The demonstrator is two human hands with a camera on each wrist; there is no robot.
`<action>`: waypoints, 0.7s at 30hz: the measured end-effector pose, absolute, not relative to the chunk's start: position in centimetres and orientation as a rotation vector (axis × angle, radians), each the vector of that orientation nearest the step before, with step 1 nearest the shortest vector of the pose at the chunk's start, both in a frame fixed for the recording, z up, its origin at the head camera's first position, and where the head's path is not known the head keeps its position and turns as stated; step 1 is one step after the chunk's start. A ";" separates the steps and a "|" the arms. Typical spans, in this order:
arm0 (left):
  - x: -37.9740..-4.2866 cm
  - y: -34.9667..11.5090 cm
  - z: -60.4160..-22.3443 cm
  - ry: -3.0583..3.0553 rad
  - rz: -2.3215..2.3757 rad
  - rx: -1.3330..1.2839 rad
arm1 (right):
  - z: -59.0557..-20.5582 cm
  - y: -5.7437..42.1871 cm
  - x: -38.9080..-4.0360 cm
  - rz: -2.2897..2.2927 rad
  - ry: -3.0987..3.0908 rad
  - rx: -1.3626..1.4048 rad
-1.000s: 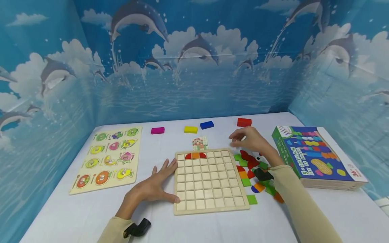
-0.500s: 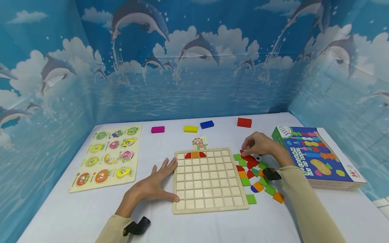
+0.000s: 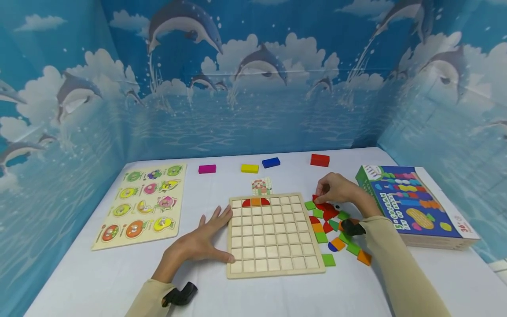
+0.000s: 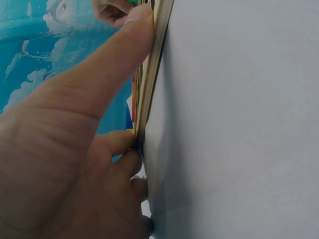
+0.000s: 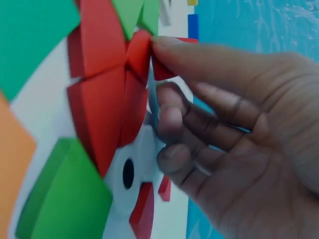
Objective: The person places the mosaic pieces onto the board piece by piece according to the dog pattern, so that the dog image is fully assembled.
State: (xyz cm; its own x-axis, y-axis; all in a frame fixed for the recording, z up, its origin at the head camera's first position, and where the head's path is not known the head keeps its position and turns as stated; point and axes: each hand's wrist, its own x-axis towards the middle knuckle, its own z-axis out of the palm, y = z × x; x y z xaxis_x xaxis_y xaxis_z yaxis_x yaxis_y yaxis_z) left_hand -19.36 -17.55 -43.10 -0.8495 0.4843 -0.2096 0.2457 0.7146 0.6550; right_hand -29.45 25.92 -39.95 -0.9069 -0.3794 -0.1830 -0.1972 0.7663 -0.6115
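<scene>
A wooden grid board [image 3: 277, 276] lies at the middle of the table, with two red quarter-round pieces and an orange square [image 3: 255, 202] between them in its top row. My left hand [image 3: 203, 242] rests along the board's left edge, its fingers spread and the thumb [image 4: 134, 30] on the rim. Over the pile right of the board, my right hand [image 3: 336, 189] pinches a red piece [image 5: 163, 70] between thumb and fingers. Below it lie more red pieces [image 5: 102, 47], a white eye piece [image 5: 142, 149] and green pieces [image 5: 65, 194].
A pattern card [image 3: 262, 186] lies beyond the board. Pink [image 3: 207, 169], yellow [image 3: 250, 168], blue [image 3: 271, 163] and red blocks [image 3: 320, 160] stand farther back. At left is a fruit puzzle board [image 3: 138, 207], at right a toy box [image 3: 416, 202].
My right hand has moved from above the board's upper right corner, right and down to the red pieces, and now pinches one. My left hand stays on the board's edge.
</scene>
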 end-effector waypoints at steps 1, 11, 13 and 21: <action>-19.4 -17.6 -43.1 2.555 0.900 0.567 | -39.9 25.8 -29.4 -0.888 2.670 -0.473; -19.3 -17.5 -43.0 2.561 0.900 0.564 | -39.2 23.5 -29.1 -1.134 2.572 -0.708; -19.3 -17.6 -43.0 2.562 0.896 0.559 | -39.2 22.9 -29.0 -1.135 2.533 -0.743; -19.4 -17.6 -43.1 2.561 0.884 0.582 | -39.7 20.8 -28.3 -1.117 2.397 -0.742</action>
State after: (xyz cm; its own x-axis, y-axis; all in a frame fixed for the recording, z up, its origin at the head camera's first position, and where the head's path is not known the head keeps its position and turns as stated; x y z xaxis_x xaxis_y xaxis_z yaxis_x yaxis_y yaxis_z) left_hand -19.37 -17.56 -43.05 -0.8470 0.4905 -0.2048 0.2597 0.7181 0.6456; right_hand -28.35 20.79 -39.71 -0.7826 -0.6099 -0.1248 -0.2968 0.5417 -0.7864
